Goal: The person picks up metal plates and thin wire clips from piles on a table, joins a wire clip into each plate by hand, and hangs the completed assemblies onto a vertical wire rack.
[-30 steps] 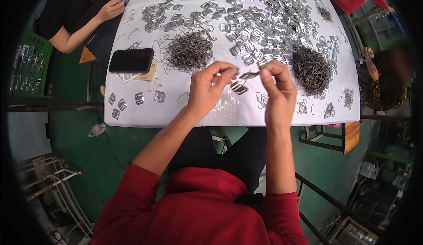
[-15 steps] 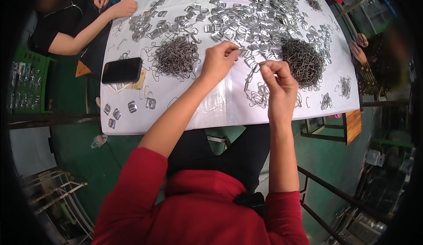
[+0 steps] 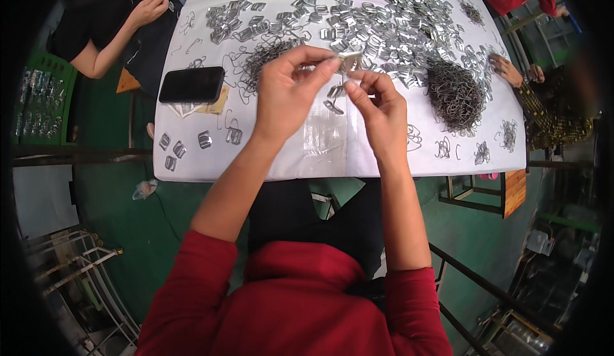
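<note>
Half a second ago the left hand [image 3: 284,90] reached to the loose buckles while the right held a dangling strand apart from it; now the two hands meet above the bench [image 3: 275,164], in from the middle of its near edge. The left pinches a shiny metal buckle [image 3: 350,62]; the right hand [image 3: 384,113] has thumb and fingers closed just below, its exact grip unclear. Linked buckles [image 3: 334,97] dangle under the fingertips. A co-worker's hand [image 3: 507,70] has come onto the bench's right edge; another person's hand [image 3: 150,9] has left the left edge. The left hand hides part of the left wire heap [image 3: 265,58]. Another wire heap [image 3: 455,97] lies toward the right edge, a phone [image 3: 192,85] by the left edge, and five separate buckles [image 3: 204,140] near the near left corner.
</note>
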Available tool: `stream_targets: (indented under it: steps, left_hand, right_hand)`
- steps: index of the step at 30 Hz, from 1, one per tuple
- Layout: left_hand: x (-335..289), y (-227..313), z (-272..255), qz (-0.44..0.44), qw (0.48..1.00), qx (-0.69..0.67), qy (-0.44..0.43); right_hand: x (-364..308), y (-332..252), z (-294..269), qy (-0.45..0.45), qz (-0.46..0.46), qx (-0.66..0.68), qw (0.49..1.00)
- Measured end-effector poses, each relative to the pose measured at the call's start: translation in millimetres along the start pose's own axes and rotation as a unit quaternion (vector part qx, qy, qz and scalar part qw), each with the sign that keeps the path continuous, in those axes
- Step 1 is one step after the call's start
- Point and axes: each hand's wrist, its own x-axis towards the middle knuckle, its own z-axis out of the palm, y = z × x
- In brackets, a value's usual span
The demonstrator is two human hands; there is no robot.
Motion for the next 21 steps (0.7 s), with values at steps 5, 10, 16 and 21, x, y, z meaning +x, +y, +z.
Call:
stream_targets:
  steps: [5,10,16,21]
  left_hand:
    - [-1,13,-30,0.104,0.991,0.023,0.081]
    - [-9,18,-63,0.105,0.983,0.053,0.144]
    - [-20,19,-78,0.073,0.985,0.04,0.152]
    - [-23,12,-71,0.065,0.988,-0.002,0.138]
  right_hand:
    - [17,74,10,-0.07,0.11,-0.037,0.991]
    - [13,65,66,-0.201,0.092,-0.361,0.906]
    - [19,71,61,-0.176,0.036,-0.54,0.822]
    - [25,75,29,-0.047,-0.03,-0.441,0.896]
